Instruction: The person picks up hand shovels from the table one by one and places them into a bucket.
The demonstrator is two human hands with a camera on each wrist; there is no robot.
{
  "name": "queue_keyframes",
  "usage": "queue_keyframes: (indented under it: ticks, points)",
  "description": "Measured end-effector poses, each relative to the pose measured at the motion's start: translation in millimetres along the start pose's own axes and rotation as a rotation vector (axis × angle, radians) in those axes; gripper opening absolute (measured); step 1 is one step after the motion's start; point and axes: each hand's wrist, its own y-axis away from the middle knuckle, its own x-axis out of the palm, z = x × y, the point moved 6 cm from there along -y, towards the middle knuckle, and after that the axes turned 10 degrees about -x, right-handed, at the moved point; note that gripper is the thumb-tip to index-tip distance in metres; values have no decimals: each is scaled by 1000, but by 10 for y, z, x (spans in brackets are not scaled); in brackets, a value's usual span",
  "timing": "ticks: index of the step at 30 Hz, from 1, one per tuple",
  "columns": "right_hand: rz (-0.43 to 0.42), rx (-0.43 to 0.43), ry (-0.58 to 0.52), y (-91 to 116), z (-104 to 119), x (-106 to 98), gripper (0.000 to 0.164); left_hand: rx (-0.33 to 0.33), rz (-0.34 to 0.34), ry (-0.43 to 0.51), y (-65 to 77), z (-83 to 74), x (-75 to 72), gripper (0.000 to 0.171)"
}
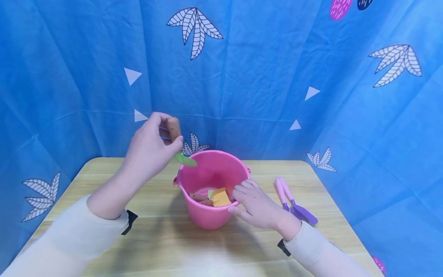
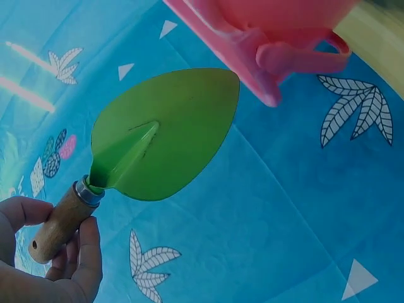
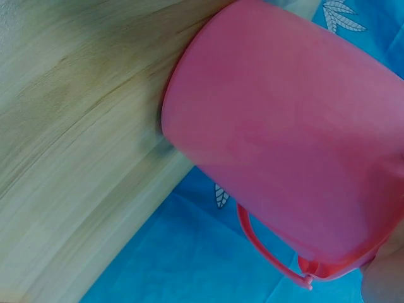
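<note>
Blue cloth [image 1: 256, 77] behind; left fingers [image 2: 89, 259] pinch a shovel [image 2: 170, 136], right fingers [image 1: 242, 187] a bucket [image 1: 207, 218]. Only head view shows toys [image 1: 220, 197] inside.

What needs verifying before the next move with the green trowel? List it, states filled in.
1. Left hand grips the green trowel by its wooden handle: ok.
2. Right hand holds the rim of the pink bucket: ok.
3. Trowel fully inside the bucket: not ok, handle held above the rim.
4. Blade free of the rim: cannot tell, they overlap in the head view.
5. Purple tools apart from the bucket: ok.
</note>
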Motion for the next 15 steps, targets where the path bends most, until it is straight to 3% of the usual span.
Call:
queue_keyframes:
  ticks: [15]
  points:
    - [14,9,5,-6,3,-10,39,69,123,29,-12,21,423,40]
